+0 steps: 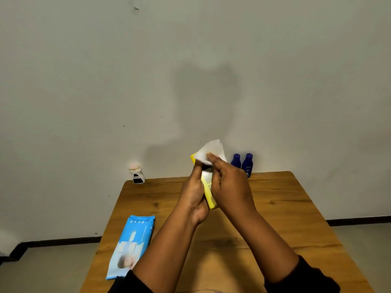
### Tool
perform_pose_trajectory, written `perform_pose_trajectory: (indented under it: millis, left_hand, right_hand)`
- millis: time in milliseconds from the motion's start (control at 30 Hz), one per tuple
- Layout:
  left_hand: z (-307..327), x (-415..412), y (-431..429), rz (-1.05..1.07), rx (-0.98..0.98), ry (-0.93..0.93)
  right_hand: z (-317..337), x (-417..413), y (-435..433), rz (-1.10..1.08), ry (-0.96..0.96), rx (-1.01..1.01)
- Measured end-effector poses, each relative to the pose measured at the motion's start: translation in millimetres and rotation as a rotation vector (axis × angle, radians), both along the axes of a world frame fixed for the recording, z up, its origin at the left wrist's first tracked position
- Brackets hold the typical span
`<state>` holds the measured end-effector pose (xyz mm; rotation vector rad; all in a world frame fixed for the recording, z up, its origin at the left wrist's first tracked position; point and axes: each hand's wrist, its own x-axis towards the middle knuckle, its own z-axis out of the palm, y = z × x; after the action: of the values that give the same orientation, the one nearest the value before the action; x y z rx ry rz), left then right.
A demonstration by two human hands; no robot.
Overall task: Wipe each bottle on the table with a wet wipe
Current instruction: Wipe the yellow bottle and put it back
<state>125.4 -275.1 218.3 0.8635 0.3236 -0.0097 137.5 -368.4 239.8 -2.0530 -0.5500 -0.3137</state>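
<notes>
**Yellow bottle held above table, wipe at its top end**

Nearest: two dark sleeves at the bottom edge, forearms reaching forward over a wooden table.

Wipe packet: blue, flat on the table's left side, long axis running away from the viewer.

Left hand: wrapped around the yellow bottle from the left, gripping it.

Yellow bottle: lifted clear of the table between both hands, long axis near upright, top end tilted slightly left and away.

Right hand: fingers pinching a white wipe against the bottle's upper end.

Far left corner: white bottle, upright, pale cap.

Far edge, right of centre: two blue bottles, upright, side by side, against a plain wall.
</notes>
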Motion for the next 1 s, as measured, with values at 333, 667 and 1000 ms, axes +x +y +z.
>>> perform_pose_trajectory:
  millis: [333, 667, 1000]
  left_hand:
    - [-4, -2, 28, 0.052, -0.249, 0.006]
    - [11, 3, 22, -0.044, -0.293, 0.055]
    - [11, 2, 13, 0.149, -0.159, -0.008]
  right_hand:
    - [-49, -48, -9, 0.104, -0.023, -0.084]
    - [-40, -50, -17, 0.318, -0.056, -0.055]
    - [-20, -15, -7, -0.010, 0.103, 0.251]
